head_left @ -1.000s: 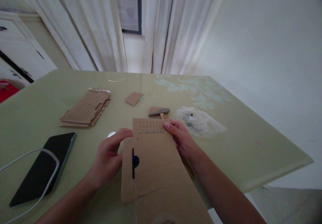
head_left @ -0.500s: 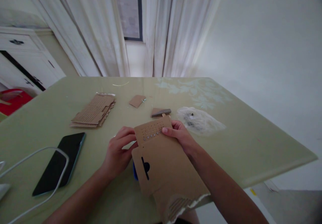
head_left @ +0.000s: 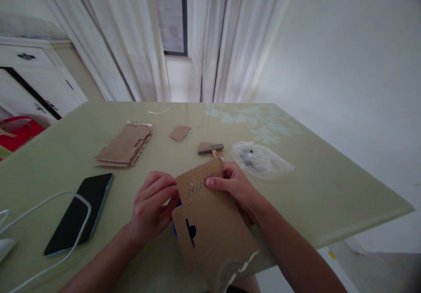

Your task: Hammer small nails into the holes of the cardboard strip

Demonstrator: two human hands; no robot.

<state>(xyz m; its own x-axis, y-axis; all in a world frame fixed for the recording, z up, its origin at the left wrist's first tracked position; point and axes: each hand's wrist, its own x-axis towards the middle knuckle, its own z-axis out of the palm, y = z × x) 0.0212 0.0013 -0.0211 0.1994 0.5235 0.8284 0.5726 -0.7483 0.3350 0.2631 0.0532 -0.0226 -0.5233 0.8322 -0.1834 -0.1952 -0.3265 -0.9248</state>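
Observation:
A brown cardboard piece (head_left: 213, 223) with a torn lower edge, a slot cut-out and rows of small holes is tilted up in front of me. My right hand (head_left: 235, 183) grips its upper right side, thumb on the front among several small round metal heads in the holes. Behind the left edge, my left hand (head_left: 156, 203) has its fingers curled, their tips hidden by the cardboard; what they hold cannot be made out. Something blue shows behind the cardboard. Just past its top edge lies a hammer (head_left: 211, 149) on a small cardboard square.
A stack of perforated cardboard sheets (head_left: 123, 144) lies at the back left, beside another small cardboard square (head_left: 180, 133). At left are a dark phone (head_left: 80, 214) and a white cable (head_left: 88, 216). A clear plastic bag (head_left: 261, 159) with dark bits lies at right.
The cardboard has tilted and its torn lower end has shifted left. My right thumb has slid slightly left and down along the holes; my left hand has moved slightly left.

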